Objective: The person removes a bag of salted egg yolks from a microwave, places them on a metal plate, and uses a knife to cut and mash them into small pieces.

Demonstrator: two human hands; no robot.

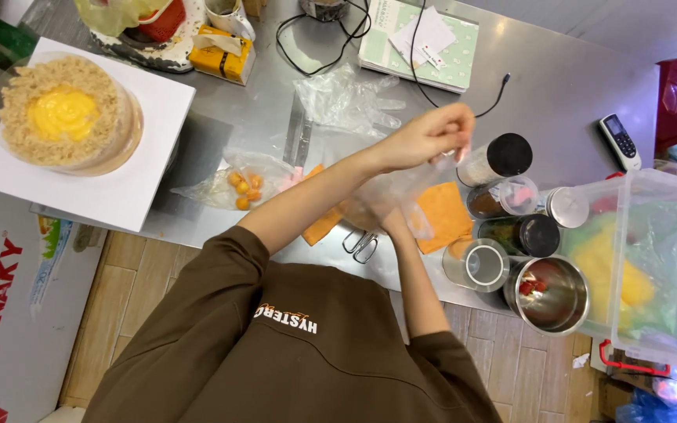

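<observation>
The person stands at a steel table (558, 78), both arms out over it. The work in hand looks like gloving up. The left hand (429, 137) is raised above the table with its fingertips pinched on the edge of a thin clear glove (401, 188), drawing the film up and away. The right hand (387, 210) comes up from below and sits inside that glove. The plastic clouds it, so I cannot tell whether its fingers are spread or curled.

The glove hangs between the two hands, over an orange cloth (442, 210) and clear of the table. By my reading it is only partly on: the film bags loosely round the wrist instead of lying snug. To seat it, the left pinch would have to stay firm on the cuff while the right hand pushes deeper. The film looks flimsy, so a gentle pull would suit it better than a hard one.

A spare glove (350, 98) lies crumpled farther back, beside a knife (299, 137). A bag of small orange balls (240, 186) rests just left of the arms, and two beaters (362, 244) lie at the near edge. To the right stand several jars, among them a black-lidded jar (503, 157), with a steel cup (550, 294) and a clear box (644, 266) beyond. Far left, a bowl (64, 113) of crumbs with a yellow centre sits on a white board (119, 188).
</observation>
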